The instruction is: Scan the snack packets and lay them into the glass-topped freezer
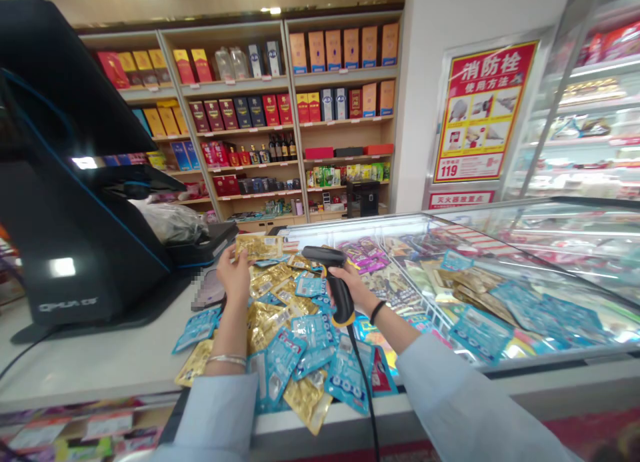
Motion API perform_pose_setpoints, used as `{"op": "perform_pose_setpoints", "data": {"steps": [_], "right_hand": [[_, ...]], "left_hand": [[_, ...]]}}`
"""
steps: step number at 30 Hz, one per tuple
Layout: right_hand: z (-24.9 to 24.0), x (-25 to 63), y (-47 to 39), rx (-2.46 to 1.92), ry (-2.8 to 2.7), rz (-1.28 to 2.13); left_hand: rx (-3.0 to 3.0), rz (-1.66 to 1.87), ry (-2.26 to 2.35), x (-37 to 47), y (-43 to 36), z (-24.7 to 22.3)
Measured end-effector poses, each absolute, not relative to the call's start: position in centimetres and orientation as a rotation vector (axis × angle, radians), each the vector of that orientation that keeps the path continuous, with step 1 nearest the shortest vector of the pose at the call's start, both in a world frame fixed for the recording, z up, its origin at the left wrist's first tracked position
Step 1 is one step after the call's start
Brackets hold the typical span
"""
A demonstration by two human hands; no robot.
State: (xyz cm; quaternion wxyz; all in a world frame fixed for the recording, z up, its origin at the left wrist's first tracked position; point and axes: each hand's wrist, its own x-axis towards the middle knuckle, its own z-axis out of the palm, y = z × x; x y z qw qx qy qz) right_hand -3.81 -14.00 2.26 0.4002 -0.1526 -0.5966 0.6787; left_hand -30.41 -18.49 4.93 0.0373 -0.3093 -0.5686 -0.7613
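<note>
My left hand (234, 274) grips the left end of a gold packet (260, 247), held up at the far side of a pile. In my right hand (353, 285) is a black barcode scanner (340, 292), its head pointing left toward the gold packet and its cable hanging down over the counter edge. Beneath and between both hands lies a heap of gold packets (267, 322) and blue packets (313, 332). A phone (211, 290) lies just left of my left wrist, partly blurred out.
A large black register (85, 249) stands at the left on the white counter (50, 375). On the right, a glass-topped freezer (400, 232) bears more blue packets (483, 332) and brown-gold ones. Shelves (250, 82) of boxes and bottles line the back wall.
</note>
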Motion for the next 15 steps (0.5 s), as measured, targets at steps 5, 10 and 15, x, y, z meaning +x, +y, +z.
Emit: {"op": "perform_pose_setpoints", "data": {"steps": [5, 10, 15], "right_hand": [[0.2, -4.2, -12.4, -0.520, -1.414, 1.809], [-0.6, -3.7, -10.9, -0.622, -1.117, 1.978], [-0.1, -3.4, -11.1, -0.581, -0.956, 2.034]], "left_hand": [[-1.076, -2.231, -1.929, -30.4, -18.4, 4.7], [-1.061, -1.716, -2.399, -30.8, -18.6, 4.1], [-1.113, -1.354, -2.543, -31.5, -18.2, 3.3]]}}
